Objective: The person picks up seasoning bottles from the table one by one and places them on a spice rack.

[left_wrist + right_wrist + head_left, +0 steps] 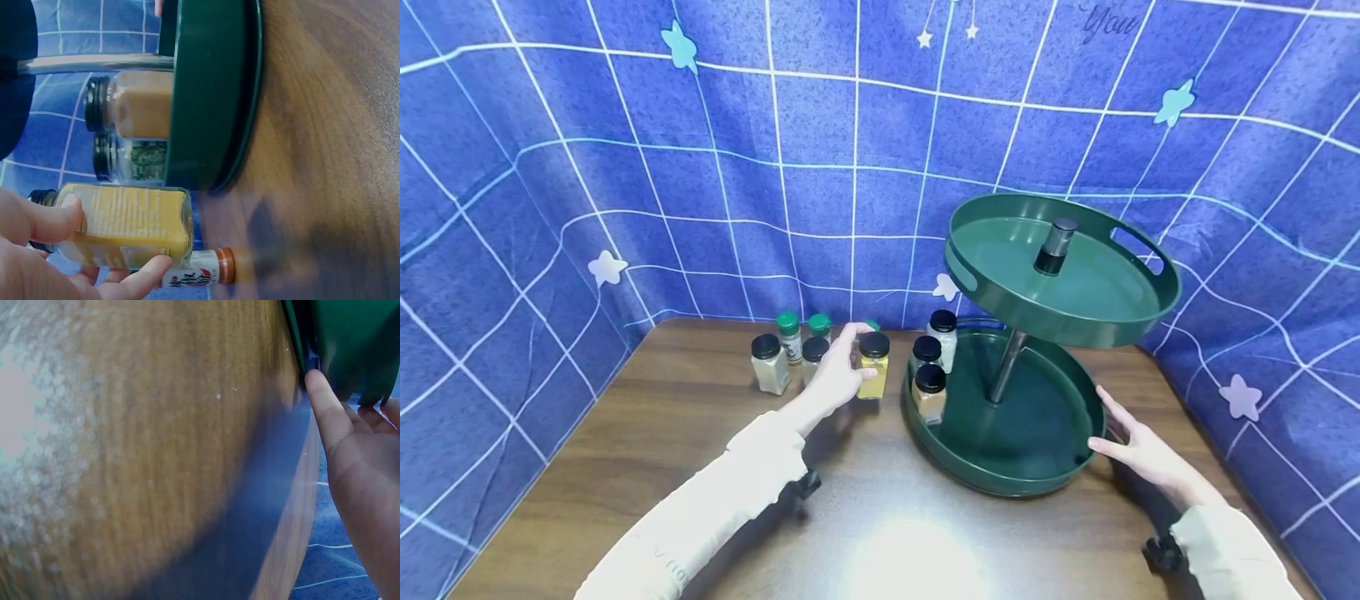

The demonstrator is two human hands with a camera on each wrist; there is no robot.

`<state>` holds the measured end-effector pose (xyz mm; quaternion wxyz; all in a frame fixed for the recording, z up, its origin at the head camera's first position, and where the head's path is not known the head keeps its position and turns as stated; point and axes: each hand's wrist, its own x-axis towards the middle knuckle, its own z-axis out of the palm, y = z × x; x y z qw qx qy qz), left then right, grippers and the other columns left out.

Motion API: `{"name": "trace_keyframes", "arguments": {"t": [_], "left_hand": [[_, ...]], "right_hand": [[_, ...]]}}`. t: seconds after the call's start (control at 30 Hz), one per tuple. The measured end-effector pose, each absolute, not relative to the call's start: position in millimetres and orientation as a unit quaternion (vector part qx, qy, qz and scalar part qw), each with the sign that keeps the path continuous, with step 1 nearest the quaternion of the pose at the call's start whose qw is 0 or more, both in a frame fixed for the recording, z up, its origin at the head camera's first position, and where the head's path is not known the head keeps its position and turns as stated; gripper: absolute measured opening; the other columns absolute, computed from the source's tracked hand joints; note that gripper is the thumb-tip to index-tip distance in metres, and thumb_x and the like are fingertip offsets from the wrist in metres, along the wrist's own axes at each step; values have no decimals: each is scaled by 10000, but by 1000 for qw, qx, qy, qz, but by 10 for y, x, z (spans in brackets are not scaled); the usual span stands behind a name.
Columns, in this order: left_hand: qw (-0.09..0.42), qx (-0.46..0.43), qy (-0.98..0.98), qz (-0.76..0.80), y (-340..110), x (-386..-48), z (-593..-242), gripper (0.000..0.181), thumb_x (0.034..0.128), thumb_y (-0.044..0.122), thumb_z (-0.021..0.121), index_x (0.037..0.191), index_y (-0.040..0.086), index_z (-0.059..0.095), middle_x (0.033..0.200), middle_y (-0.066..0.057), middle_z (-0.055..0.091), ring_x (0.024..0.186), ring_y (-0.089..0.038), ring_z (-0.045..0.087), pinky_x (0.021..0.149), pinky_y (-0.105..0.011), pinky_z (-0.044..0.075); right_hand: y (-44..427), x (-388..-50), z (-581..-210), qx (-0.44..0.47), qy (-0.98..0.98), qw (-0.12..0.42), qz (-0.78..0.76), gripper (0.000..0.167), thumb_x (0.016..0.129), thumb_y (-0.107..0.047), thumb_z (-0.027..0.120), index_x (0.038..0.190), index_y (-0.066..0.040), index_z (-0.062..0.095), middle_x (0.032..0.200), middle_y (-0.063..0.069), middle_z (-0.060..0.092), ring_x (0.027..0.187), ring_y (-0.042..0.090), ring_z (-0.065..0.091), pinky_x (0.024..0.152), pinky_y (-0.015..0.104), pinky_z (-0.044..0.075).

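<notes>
My left hand (838, 371) holds a square glass spice jar (125, 219) of yellow powder with a black lid, thumb on one side and fingers on the other. The jar is a little above the table, left of a green two-tier turntable rack (1000, 479). My right hand (1150, 454) touches the outer wall of the lower tier on its right side, thumb and fingers spread. In the lower tier, at its left edge, stand a jar of tan powder (930, 400), a jar of green herbs (149, 159) and a jar with pale contents (946, 348).
Left of my left hand stand a black-lidded jar of pale powder (771, 371), another black-lidded jar (814, 354) and green-capped bottles (789, 337). A small bottle with an orange end (194, 270) is behind the held jar. The upper tier (1075, 329) overhangs the lower one.
</notes>
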<state>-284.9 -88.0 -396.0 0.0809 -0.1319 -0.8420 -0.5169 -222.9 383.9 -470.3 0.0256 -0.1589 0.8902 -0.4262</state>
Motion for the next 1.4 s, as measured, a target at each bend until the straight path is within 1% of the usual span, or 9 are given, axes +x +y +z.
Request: {"name": "trace_keyframes", "arguments": {"t": [0.13, 0.33, 0.4, 0.53, 0.63, 0.77, 0.97, 1.2, 1.4], "left_hand": [[85, -139, -836, -524, -905, -2796, -3896, 606, 720, -115, 685, 1229, 147, 488, 1042, -111, 599, 876, -227, 567, 783, -340, 459], [99, -145, -835, -522, -920, -2699, -3788, 592, 726, -89, 692, 1224, 160, 490, 1021, -103, 576, 874, -230, 551, 781, -341, 440], [100, -149, -833, -523, -918, -2667, -3752, 592, 731, -83, 696, 1228, 164, 489, 1013, -99, 574, 870, -227, 542, 777, -336, 435], [100, -165, -829, -525, -900, -2586, -3660, 589, 742, -70, 698, 1234, 171, 482, 985, -94, 568, 850, -213, 529, 757, -323, 429], [99, -180, -828, -522, -875, -2520, -3574, 577, 755, -52, 696, 1237, 177, 477, 978, -92, 574, 838, -214, 531, 728, -320, 430], [94, -195, -824, -523, -825, -2444, -3473, 567, 765, -30, 698, 1237, 189, 473, 1027, -101, 594, 888, -239, 570, 744, -343, 459], [72, -221, -802, -550, -715, -2385, -3393, 571, 774, -28, 698, 1249, 184, 463, 1091, -128, 594, 994, -279, 600, 838, -424, 507], [78, -278, -797, -530, -581, -2349, -3340, 565, 781, 11, 717, 1260, 174, 465, 1102, -88, 613, 1017, -236, 580, 888, -451, 474], [65, -299, -805, -508, -465, -2317, -3321, 584, 781, 47, 737, 1281, 158, 457, 1124, -93, 603, 1006, -226, 587, 874, -390, 481]], "right_hand": [[3835, -2237, -4689, -160, 891, 25, -424, 817, 919, -145, 608, 1526, -140, 60, 1526, 282, 132, 1314, 450, 273, 885, -14, 272], [3824, -2235, -4684, -169, 888, 19, -428, 809, 915, -134, 611, 1524, -132, 78, 1516, 300, 143, 1305, 53, 311, 897, -7, 277], [3819, -2237, -4682, -170, 887, 18, -430, 811, 913, -126, 612, 1524, -129, 78, 1515, 301, 144, 1325, 123, 318, 894, -10, 275], [3809, -2248, -4668, -176, 885, 14, -431, 815, 910, -106, 612, 1523, -114, 75, 1510, 309, 148, 1303, 448, 290, 889, -17, 270], [3815, -2252, -4659, -176, 886, 12, -430, 812, 911, -106, 611, 1523, -115, 77, 1510, 307, 151, 1320, 389, 302, 891, -19, 266], [3824, -2243, -4651, -170, 888, 14, -427, 810, 914, -124, 611, 1525, -134, 80, 1516, 296, 151, 1316, 105, 316, 894, -17, 265], [3807, -2225, -4634, -179, 883, 10, -433, 810, 909, -94, 608, 1519, -90, 76, 1494, 328, 167, 1310, 381, 313, 892, -16, 272], [3816, -2214, -4662, -175, 882, 11, -437, 814, 907, -82, 609, 1520, -97, 74, 1477, 344, 206, 1327, 206, 330, 894, -15, 270], [3804, -2209, -4667, -175, 881, 15, -439, 822, 905, -69, 606, 1518, -83, 58, 1453, 369, 232, 1267, 521, 291, 881, -16, 277]]}}
